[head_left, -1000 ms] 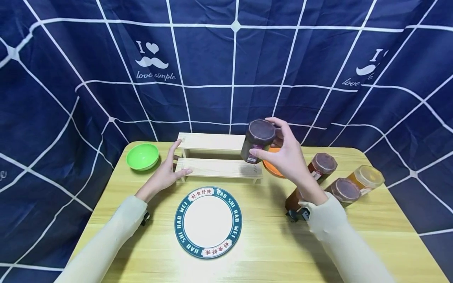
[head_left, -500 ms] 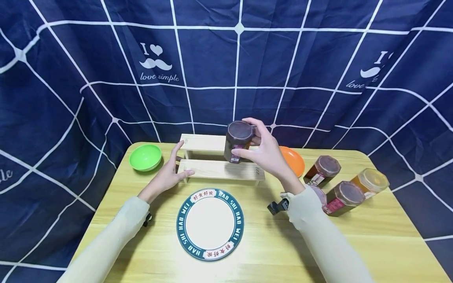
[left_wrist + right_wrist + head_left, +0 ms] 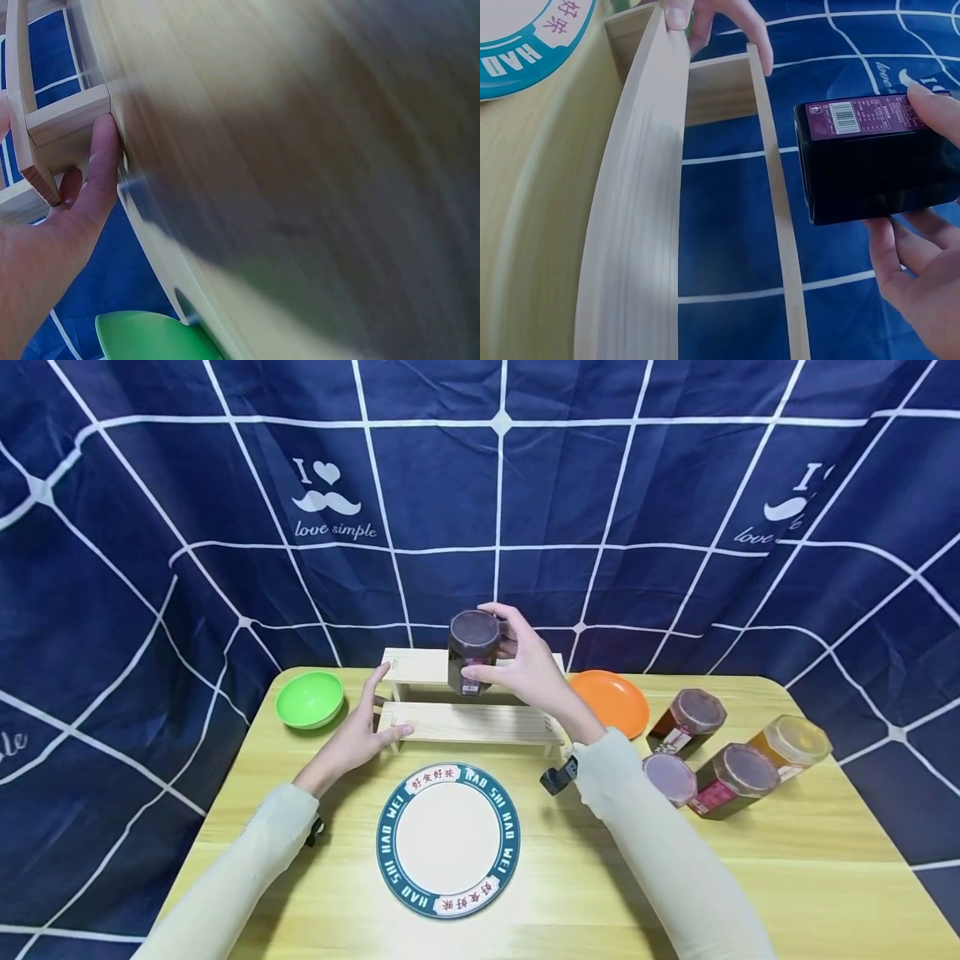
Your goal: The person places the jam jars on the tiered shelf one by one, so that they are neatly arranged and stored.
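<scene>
"Well, what does the right hand (image 3: 521, 662) hold?"
"You have its thumb and fingers curled round a dark, many-sided lidded jar (image 3: 468, 643), raised above the pale two-tier wooden shelf (image 3: 480, 724)."
"And the left hand (image 3: 356, 739)?"
"You grip the shelf's left end with its thumb and partly spread fingers. Just left of it sits a round green bowl (image 3: 309, 699)."
"Farther from the right hand?"
"An orange round plate (image 3: 617, 700) to its right, then four lidded jars (image 3: 735, 782)."
</scene>
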A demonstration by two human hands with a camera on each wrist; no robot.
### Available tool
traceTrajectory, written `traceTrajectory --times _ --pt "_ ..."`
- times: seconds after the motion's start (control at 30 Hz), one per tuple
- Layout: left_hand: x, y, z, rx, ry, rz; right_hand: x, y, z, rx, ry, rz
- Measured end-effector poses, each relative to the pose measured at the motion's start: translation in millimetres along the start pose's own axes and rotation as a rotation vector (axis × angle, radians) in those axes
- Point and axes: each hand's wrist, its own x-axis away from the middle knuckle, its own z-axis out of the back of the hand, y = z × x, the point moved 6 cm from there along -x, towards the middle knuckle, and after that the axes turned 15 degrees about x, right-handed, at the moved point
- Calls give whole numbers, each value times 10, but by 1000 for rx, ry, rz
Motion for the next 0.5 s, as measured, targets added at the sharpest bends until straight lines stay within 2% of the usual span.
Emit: traceTrajectory --times 0.2,0.5 --pt "1 -4 -2 -2 2 -5 -140 -3 -97 -17 -24 27" --pt "16 -13 -4 -4 9 -14 -283 17 -188 4 -10 -12"
